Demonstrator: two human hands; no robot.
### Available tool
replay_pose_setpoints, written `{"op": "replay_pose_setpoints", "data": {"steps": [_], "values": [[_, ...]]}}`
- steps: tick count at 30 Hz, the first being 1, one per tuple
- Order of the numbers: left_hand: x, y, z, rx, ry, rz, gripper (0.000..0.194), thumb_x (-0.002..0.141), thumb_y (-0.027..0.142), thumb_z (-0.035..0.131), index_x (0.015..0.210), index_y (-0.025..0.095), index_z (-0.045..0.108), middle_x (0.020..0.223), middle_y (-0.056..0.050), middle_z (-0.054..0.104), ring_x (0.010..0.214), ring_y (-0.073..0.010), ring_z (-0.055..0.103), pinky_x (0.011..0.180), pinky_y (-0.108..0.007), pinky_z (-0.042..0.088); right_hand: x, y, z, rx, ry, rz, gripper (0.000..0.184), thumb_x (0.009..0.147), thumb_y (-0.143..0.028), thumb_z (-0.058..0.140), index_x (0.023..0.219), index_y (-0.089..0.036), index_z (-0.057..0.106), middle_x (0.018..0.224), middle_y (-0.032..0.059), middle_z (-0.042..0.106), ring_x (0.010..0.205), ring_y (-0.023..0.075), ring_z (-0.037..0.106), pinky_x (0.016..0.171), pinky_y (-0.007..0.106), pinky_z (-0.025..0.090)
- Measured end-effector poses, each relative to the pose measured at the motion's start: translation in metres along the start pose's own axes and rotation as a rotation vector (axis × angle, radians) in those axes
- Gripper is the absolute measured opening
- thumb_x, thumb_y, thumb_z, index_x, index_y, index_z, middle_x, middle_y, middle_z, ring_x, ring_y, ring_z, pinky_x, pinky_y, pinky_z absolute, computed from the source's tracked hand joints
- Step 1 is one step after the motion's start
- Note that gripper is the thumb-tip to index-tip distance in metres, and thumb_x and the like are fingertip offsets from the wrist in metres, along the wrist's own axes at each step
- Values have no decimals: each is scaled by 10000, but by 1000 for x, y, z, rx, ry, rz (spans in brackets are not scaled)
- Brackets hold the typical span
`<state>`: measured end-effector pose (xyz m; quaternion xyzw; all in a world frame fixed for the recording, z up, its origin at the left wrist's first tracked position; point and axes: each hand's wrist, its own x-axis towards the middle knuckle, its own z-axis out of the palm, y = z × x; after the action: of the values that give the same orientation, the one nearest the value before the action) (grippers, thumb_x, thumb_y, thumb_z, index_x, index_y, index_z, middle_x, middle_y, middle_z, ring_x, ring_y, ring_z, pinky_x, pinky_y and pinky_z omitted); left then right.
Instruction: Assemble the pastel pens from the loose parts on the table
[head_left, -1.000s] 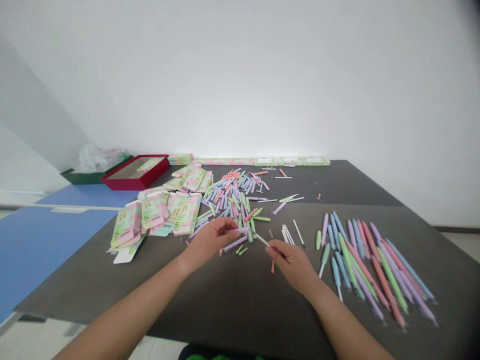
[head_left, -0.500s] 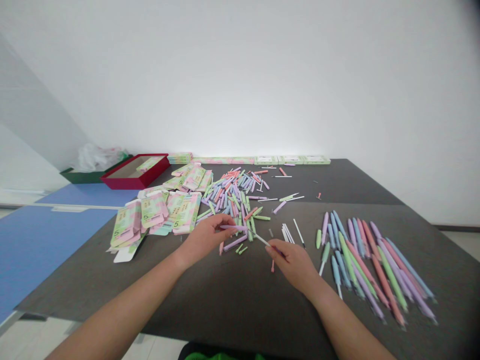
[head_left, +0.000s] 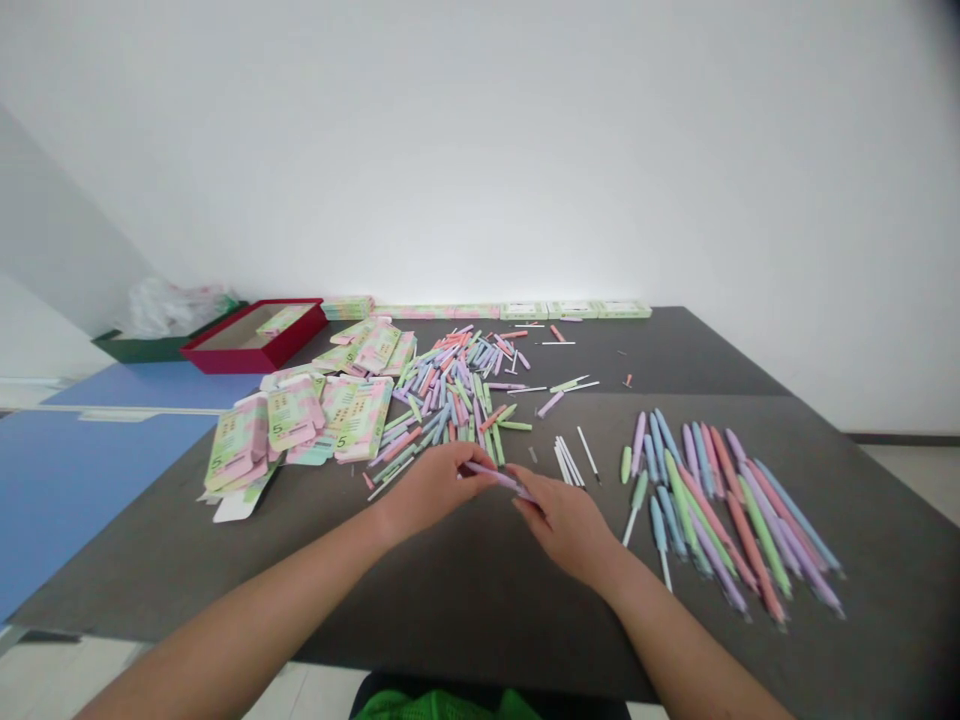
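- The left hand [head_left: 433,490] and right hand [head_left: 562,524] are close together, both gripping a lilac pen barrel [head_left: 499,481]; the barrel lies slantwise between them, in front of the middle of the table;
- Just beyond the left hand spreads a loose heap of pastel pen parts [head_left: 454,400], in pink, green, blue and lilac;
- Right of the hands lie a few white refills [head_left: 570,462], apart from the heap;
- Farther right, assembled pastel pens [head_left: 720,510] lie fanned out side by side on the dark grey table [head_left: 480,600];
- Left of the heap, printed cardboard boxes [head_left: 360,420] lie flat in overlapping piles, several marked with a 5;
- At the far left, a red tray [head_left: 255,350] sits beside a dark green box [head_left: 142,349] holding a plastic bag [head_left: 176,308];
- Along the far edge runs a row of closed boxes [head_left: 574,311];
- A blue table [head_left: 112,470] adjoins on the left;
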<state>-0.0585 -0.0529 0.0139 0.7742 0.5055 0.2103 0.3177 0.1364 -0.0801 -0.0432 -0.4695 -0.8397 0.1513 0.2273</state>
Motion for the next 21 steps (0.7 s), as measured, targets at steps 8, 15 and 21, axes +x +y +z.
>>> {"op": "replay_pose_setpoints", "data": {"steps": [8,15,21], "values": [[2,7,2,-25,-61,-48,235,747,376,557,796,176,671,694,-2,643,650,-144,574,566,-225,384,0,-1,-2,-108,-80,44,475,917,-231,321,1380,-130,295,993,135,671,824,212,641,673,277,435],[3,1,5,-92,-99,-101,239,733,385,568,779,176,673,661,4,657,624,-138,586,553,-219,390,-1,-3,6,-220,-125,13,471,923,-251,321,1385,-167,287,1002,133,674,781,205,652,641,262,439],[2,5,3,-118,-142,-121,215,714,375,587,753,179,669,633,15,654,567,-120,560,520,-212,369,-1,-3,10,-247,-169,33,487,924,-252,330,1397,-172,250,1109,150,638,796,212,663,648,272,452]]}}
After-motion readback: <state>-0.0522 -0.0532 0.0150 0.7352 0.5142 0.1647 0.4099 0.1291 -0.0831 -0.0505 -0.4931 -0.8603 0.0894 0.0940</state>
